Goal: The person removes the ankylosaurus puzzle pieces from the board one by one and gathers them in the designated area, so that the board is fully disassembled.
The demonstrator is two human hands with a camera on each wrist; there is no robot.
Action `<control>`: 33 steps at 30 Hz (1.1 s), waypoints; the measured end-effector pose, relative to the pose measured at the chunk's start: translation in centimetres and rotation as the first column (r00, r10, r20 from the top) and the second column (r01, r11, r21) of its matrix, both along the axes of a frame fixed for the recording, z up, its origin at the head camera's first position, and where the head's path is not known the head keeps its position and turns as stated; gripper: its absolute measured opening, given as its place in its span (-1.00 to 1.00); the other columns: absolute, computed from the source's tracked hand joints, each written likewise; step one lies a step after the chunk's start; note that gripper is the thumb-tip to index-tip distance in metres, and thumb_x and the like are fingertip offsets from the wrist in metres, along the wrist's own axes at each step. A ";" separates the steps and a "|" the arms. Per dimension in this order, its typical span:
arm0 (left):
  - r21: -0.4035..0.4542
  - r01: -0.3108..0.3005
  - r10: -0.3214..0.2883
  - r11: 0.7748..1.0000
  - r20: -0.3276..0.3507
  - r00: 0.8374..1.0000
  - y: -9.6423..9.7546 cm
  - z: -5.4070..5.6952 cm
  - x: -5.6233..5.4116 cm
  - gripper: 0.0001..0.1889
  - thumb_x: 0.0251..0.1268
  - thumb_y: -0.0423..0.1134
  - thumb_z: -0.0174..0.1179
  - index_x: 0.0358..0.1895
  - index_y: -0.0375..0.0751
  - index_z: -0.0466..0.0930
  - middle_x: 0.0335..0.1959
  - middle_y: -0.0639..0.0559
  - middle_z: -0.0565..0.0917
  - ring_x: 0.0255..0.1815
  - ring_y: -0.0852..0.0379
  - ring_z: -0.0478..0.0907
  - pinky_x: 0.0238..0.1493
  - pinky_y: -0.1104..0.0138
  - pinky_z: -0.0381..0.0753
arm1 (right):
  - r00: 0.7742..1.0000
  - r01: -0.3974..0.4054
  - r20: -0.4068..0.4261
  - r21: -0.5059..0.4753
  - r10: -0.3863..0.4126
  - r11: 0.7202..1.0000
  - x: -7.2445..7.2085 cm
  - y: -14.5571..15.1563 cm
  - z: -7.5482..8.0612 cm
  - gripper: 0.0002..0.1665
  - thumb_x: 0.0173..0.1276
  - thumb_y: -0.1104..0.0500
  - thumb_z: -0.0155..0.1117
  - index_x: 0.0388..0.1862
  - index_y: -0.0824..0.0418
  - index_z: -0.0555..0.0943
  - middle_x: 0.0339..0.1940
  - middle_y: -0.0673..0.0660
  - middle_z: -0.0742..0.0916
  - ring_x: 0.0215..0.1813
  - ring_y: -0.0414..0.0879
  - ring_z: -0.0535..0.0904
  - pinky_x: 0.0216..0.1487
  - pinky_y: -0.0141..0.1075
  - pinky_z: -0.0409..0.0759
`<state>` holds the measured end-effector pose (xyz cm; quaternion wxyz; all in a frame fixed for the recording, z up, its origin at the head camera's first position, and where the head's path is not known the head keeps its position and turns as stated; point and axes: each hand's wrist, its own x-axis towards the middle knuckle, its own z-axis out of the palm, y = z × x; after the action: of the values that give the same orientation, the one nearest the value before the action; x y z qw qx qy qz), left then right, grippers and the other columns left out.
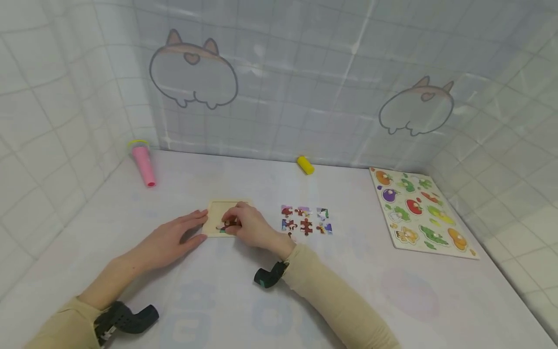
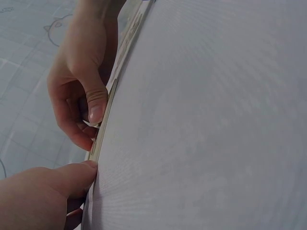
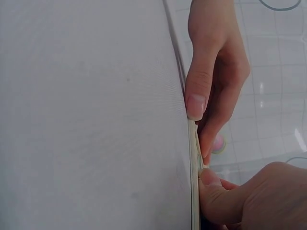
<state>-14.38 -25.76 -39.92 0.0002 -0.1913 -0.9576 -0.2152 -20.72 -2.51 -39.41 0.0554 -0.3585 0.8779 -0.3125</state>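
Note:
A small pale wooden puzzle tray (image 1: 213,218) lies flat on the table, a little left of the middle. My left hand (image 1: 170,242) rests at its left side, fingertips and thumb touching the edge. Over the tray, my right hand (image 1: 253,225) pinches a dark brown puzzle piece (image 1: 226,225) between thumb and fingers, low against the tray's near part. That hand covers much of the tray and most of the piece. Just right of the tray, several loose jigsaw pieces (image 1: 306,226) with red, purple and blue print lie in two rough rows; the forearm partly hides another.
At the right stands a flat vegetable peg board (image 1: 418,207). A yellow cylinder (image 1: 305,165) lies by the back wall. In the back left corner is a pink tapered tube (image 1: 144,165) with a yellow rim. Tiled-print sheeting (image 1: 279,87) closes off the back and sides.

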 end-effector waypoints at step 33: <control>0.013 0.008 -0.008 1.000 -0.012 1.000 0.2 0.3 0.1 -0.38 0.42 -0.05 0.22 0.42 -0.32 0.39 0.49 -0.21 0.36 0.49 -0.26 0.28 0.38 -0.17 0.35 | 1.000 0.000 -0.013 0.001 0.000 1.000 0.1 0.1 -0.2 -0.79 0.38 0.25 0.35 -0.02 0.15 0.68 -0.20 0.02 0.59 -0.19 -0.23 0.48 -0.16 -0.53 0.43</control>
<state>-14.27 -25.57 -39.63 0.0061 -0.1966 -0.9554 -0.2203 -20.67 -2.46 -39.58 0.0499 -0.3603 0.8785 -0.3097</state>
